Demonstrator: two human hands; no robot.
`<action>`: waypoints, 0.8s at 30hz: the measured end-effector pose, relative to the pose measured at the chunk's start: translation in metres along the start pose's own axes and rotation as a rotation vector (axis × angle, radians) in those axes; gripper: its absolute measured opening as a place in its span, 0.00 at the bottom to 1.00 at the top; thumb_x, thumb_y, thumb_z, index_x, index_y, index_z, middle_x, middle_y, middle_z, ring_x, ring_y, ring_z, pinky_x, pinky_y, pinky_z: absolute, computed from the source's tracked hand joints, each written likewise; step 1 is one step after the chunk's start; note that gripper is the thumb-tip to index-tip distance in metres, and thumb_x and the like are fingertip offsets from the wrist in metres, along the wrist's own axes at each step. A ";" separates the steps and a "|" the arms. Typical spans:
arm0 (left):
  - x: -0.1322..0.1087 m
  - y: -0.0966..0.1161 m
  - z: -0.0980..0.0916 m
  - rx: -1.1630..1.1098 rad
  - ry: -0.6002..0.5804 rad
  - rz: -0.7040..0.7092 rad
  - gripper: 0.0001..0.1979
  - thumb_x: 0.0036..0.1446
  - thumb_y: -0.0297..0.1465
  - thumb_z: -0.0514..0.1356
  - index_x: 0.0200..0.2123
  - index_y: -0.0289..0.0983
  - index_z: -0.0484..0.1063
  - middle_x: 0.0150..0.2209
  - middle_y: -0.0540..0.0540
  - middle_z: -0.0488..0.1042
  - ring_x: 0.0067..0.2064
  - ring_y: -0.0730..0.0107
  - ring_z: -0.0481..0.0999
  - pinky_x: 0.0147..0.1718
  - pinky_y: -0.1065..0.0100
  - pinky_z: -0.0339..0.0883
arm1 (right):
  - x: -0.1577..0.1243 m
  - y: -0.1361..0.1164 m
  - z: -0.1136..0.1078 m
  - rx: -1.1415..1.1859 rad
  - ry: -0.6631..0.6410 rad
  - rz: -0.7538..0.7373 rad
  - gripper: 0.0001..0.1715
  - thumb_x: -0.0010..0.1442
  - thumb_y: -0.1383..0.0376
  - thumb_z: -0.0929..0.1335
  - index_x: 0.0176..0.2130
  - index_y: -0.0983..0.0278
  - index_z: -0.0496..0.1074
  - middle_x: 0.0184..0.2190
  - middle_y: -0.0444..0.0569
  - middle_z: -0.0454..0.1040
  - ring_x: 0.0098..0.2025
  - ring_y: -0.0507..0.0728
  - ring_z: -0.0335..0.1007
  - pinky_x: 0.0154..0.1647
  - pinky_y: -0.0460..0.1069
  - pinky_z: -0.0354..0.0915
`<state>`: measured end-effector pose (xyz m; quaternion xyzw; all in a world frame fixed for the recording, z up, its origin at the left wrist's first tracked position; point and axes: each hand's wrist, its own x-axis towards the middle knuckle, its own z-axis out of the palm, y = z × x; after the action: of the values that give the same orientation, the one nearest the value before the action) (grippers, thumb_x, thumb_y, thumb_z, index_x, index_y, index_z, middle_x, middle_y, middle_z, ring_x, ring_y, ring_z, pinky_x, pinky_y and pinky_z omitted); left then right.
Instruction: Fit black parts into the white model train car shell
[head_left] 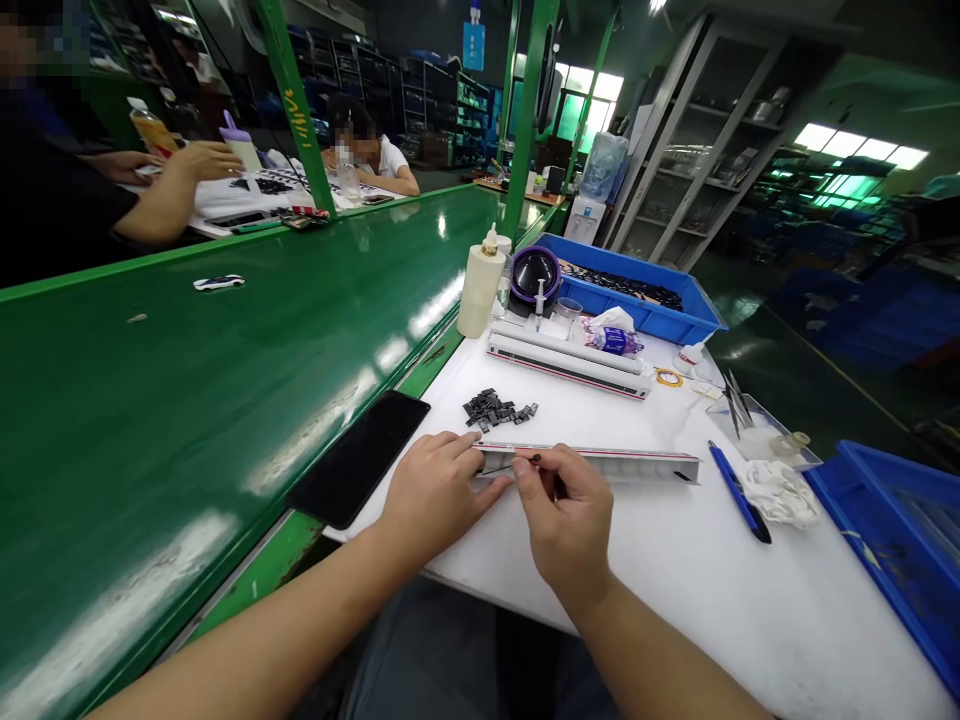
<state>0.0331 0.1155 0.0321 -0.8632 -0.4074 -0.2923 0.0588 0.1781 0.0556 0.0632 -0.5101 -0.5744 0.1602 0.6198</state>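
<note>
A long white model train car shell (645, 466) with a red stripe lies on its side on the white worktop, its hollow inside facing me. My left hand (431, 490) grips its left end between fingers and thumb. My right hand (574, 510) is pinched at the shell's open side, with a small dark piece partly showing at the fingertips; its kind is hidden. Just behind the shell is a pile of small black parts (495, 410). Farther back, another white train shell (566, 365) with a dark window band rests beside a similar one.
A phone (360, 455) lies at the left edge, beside the green conveyor belt (247, 380). A cream bottle (481, 285), a syringe (539, 303) and a blue bin (637, 285) stand behind. Blue pen-like tool (739, 490), crumpled tissue (780, 493) and another blue bin (892, 530) are at right. Co-workers sit across the belt.
</note>
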 end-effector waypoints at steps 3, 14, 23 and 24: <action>0.000 -0.001 0.001 -0.001 -0.002 0.011 0.12 0.57 0.36 0.61 0.27 0.36 0.77 0.44 0.40 0.81 0.41 0.53 0.79 0.41 0.51 0.74 | 0.002 0.000 0.002 -0.008 -0.033 0.001 0.05 0.59 0.68 0.69 0.32 0.64 0.76 0.22 0.40 0.66 0.24 0.48 0.58 0.26 0.46 0.58; 0.002 -0.005 -0.002 0.058 0.038 0.104 0.17 0.63 0.41 0.55 0.29 0.37 0.76 0.41 0.39 0.81 0.41 0.53 0.80 0.42 0.53 0.74 | 0.013 -0.012 -0.004 0.030 0.044 0.000 0.05 0.57 0.67 0.70 0.31 0.65 0.77 0.21 0.41 0.65 0.23 0.49 0.60 0.25 0.46 0.59; 0.007 -0.021 0.007 -0.026 0.003 0.121 0.24 0.63 0.50 0.51 0.28 0.40 0.74 0.39 0.41 0.81 0.44 0.46 0.79 0.43 0.49 0.71 | 0.095 0.011 -0.208 -0.501 0.706 -0.186 0.12 0.55 0.59 0.71 0.29 0.65 0.76 0.21 0.42 0.66 0.25 0.51 0.60 0.29 0.48 0.59; 0.008 -0.022 0.007 -0.037 0.005 0.114 0.24 0.62 0.51 0.51 0.28 0.40 0.74 0.38 0.42 0.81 0.44 0.46 0.79 0.42 0.49 0.71 | 0.103 0.025 -0.233 -0.545 0.747 -0.103 0.13 0.54 0.57 0.71 0.30 0.66 0.77 0.21 0.43 0.67 0.25 0.52 0.61 0.29 0.48 0.59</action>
<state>0.0243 0.1374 0.0274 -0.8854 -0.3517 -0.2979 0.0602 0.4209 0.0424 0.1412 -0.6480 -0.3576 -0.2223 0.6347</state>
